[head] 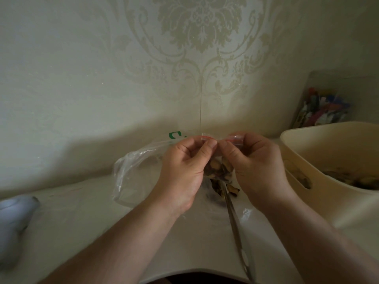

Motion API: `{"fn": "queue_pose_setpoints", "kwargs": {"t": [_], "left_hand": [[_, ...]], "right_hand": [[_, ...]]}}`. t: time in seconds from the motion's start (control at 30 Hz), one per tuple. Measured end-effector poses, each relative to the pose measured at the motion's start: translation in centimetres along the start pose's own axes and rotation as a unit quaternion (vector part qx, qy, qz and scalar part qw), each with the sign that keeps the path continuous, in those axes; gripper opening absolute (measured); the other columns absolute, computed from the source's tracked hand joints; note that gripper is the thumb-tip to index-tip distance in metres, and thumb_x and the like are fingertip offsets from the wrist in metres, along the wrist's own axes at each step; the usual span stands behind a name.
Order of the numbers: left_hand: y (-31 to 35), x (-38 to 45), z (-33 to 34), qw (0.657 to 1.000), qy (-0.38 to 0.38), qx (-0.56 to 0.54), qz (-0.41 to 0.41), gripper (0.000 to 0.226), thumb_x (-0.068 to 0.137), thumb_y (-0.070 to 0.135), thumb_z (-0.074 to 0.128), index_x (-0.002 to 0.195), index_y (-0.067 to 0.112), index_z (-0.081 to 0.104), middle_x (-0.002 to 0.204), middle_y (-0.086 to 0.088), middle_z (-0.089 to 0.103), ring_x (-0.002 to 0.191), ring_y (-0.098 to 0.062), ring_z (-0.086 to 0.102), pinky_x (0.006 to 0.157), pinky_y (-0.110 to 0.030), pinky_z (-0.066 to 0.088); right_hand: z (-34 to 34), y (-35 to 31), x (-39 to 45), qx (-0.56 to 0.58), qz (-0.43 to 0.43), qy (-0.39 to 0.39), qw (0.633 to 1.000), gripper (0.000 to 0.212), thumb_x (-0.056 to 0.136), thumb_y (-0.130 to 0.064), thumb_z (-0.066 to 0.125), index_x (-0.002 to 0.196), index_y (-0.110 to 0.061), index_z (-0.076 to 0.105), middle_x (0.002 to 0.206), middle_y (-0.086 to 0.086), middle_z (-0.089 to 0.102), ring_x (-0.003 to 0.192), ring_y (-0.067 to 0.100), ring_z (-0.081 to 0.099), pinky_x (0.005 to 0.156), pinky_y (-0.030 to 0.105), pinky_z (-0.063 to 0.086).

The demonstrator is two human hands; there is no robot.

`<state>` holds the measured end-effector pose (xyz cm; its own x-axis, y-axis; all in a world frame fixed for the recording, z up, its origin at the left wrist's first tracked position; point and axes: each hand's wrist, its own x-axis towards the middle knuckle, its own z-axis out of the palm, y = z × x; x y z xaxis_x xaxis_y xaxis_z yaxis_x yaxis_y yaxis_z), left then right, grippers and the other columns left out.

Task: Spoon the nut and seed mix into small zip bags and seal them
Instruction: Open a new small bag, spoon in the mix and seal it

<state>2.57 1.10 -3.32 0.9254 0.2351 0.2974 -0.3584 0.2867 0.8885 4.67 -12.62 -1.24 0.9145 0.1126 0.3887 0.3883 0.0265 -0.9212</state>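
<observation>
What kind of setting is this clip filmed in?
Probably a home: cream damask wallpaper behind a pale tabletop, with a cream plastic tub of bagged mix beside it.

The small zip bag (217, 158) is showing as thin clear plastic, glossy, with a red strip along its top edge. At nine o'clock from it, a larger bag (131, 171) is lying crinkled, the same clear shiny film, catching light in its folds. The spoon (235, 218), running toward six o'clock, is looking like polished metal with a bright sheen. The tub (320, 158) at three o'clock is appearing as smooth cream plastic, matt. The table (82, 218) is looking pale and smooth with a faint pattern. The wallpaper (194, 48) at twelve o'clock is glittering slightly over its raised ornament.
</observation>
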Motion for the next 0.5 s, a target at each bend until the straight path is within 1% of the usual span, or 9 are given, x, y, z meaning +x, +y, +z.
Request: {"fn": "queue_pose_setpoints", "kwargs": {"t": [0.07, 0.13, 0.2, 0.23, 0.33, 0.43, 0.5], "left_hand": [[0.1, 0.0, 0.0, 1.0, 0.005, 0.009, 0.009, 0.017, 0.085, 0.022, 0.072, 0.094, 0.008, 0.077, 0.085, -0.008, 0.077, 0.079, -0.018, 0.073, 0.074, -0.031, 0.057], [0.2, -0.1, -0.1, 1.0, 0.005, 0.006, 0.014, 0.016, 0.088, 0.018, 0.071, 0.097, 0.005, 0.075, 0.085, -0.008, 0.076, 0.079, -0.019, 0.073, 0.07, -0.029, 0.058], [0.4, -0.2, 0.0, 1.0, -0.003, -0.005, 0.006, 0.012, 0.093, 0.009, 0.067, 0.099, 0.0, 0.072, 0.081, -0.009, 0.075, 0.072, -0.017, 0.073, 0.062, -0.026, 0.058], [0.5, -0.3, 0.0, 1.0, -0.005, -0.008, 0.0, 0.013, 0.093, 0.008, 0.067, 0.099, -0.001, 0.071, 0.08, -0.009, 0.074, 0.07, -0.017, 0.072, 0.059, -0.026, 0.058], [0.8, -0.1, -0.1, 1.0, 0.004, -0.013, -0.012, 0.023, 0.084, 0.015, 0.072, 0.101, -0.001, 0.076, 0.085, -0.014, 0.075, 0.075, -0.021, 0.072, 0.065, -0.027, 0.056], [1.0, 0.0, -0.4, 1.0, 0.004, -0.011, -0.028, 0.017, 0.078, 0.019, 0.075, 0.09, 0.01, 0.082, 0.091, -0.021, 0.077, 0.085, -0.029, 0.075, 0.074, -0.031, 0.059], [1.2, 0.0, -0.3, 0.999, 0.01, -0.006, -0.029, 0.017, 0.076, 0.02, 0.075, 0.088, 0.009, 0.082, 0.092, -0.025, 0.077, 0.085, -0.032, 0.074, 0.073, -0.032, 0.059]], "right_hand": [[-0.1, 0.1, 0.1, -0.009, -0.001, -0.006, 1.0, 0.002, 0.094, -0.01, 0.074, 0.093, -0.009, 0.075, 0.082, 0.005, 0.078, 0.074, 0.017, 0.075, 0.065, 0.024, 0.059], [-0.3, -0.1, 0.0, 0.004, 0.006, -0.031, 0.999, 0.005, 0.094, -0.011, 0.072, 0.095, -0.006, 0.074, 0.082, 0.006, 0.078, 0.072, 0.016, 0.074, 0.064, 0.023, 0.059], [-0.4, -0.4, -0.1, 0.025, 0.013, -0.057, 0.998, 0.01, 0.093, -0.011, 0.072, 0.097, -0.002, 0.073, 0.082, 0.012, 0.077, 0.071, 0.019, 0.074, 0.063, 0.023, 0.059], [-0.4, -0.5, -0.1, 0.03, 0.016, -0.065, 0.997, 0.01, 0.093, -0.011, 0.072, 0.097, -0.001, 0.073, 0.081, 0.015, 0.076, 0.069, 0.021, 0.074, 0.061, 0.023, 0.058], [-0.4, -0.8, -0.1, 0.023, 0.015, -0.06, 0.998, 0.009, 0.095, -0.01, 0.071, 0.095, -0.002, 0.073, 0.079, 0.014, 0.076, 0.065, 0.019, 0.074, 0.057, 0.021, 0.057], [-0.5, -0.8, -0.1, 0.019, 0.009, -0.031, 0.999, 0.011, 0.093, -0.01, 0.073, 0.093, 0.001, 0.071, 0.074, 0.005, 0.077, 0.061, 0.013, 0.073, 0.053, 0.019, 0.055], [-0.4, -0.9, -0.2, 0.041, 0.018, -0.032, 0.998, 0.014, 0.091, -0.01, 0.074, 0.092, 0.004, 0.07, 0.072, 0.006, 0.077, 0.059, 0.014, 0.072, 0.051, 0.02, 0.055]]}}
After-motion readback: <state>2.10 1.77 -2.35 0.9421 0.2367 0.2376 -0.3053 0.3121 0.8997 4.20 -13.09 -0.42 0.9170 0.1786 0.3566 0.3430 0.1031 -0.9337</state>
